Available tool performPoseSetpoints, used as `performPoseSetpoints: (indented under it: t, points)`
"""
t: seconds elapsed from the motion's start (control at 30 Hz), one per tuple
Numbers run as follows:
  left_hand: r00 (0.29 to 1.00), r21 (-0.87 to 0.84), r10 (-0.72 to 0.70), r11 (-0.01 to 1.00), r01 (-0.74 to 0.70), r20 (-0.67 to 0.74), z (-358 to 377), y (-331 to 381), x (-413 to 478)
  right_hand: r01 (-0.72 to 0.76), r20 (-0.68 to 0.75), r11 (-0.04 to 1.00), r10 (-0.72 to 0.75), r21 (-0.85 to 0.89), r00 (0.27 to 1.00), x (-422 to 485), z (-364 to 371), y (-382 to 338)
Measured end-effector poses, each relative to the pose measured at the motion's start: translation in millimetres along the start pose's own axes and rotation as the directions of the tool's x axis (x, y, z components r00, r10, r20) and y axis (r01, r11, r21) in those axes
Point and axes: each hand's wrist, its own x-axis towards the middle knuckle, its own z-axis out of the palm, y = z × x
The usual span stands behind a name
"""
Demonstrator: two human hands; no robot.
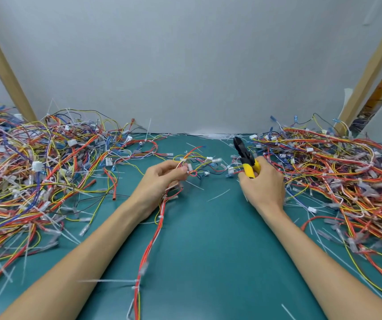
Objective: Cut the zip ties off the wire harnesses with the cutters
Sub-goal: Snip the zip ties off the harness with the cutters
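Head view: the left hand (162, 179) curls its fingers round the upper end of a wire harness (155, 232), pinching it just below its white connectors. The harness's red, white and yellow strands trail from that grip down across the teal table (208, 239). A white zip tie (136, 284) is cinched round them far down the harness, its tail sticking out to the left. Just right of the harness's upper end, the right hand (264, 183) wraps its fingers tightly round the yellow handles of the cutters (246, 158). Their black nose points up and away, and whether it is parted cannot be told. Left of the harness lies a tangled pile of wires (35, 169); right of it, beyond the cutters, lies a second pile (335, 169)
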Motion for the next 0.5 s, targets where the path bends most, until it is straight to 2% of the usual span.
performPoseSetpoints:
  t: [0.2, 0.5]
  points:
    - [0.998, 0.126, 0.06, 0.99, -0.058, -0.016, -0.5, 1.6, -2.9, -0.003, 0.03, 1.0, 0.003, -0.001, 1.0, -1.0, -4.0, -6.3]
    - [0.997, 0.11, 0.035, 0.993, -0.041, 0.063, -0.8, -1.8, -2.8, 0.034, 0.04, 0.999, -0.033, -0.019, 0.999, -2.2, -5.2, -6.4]
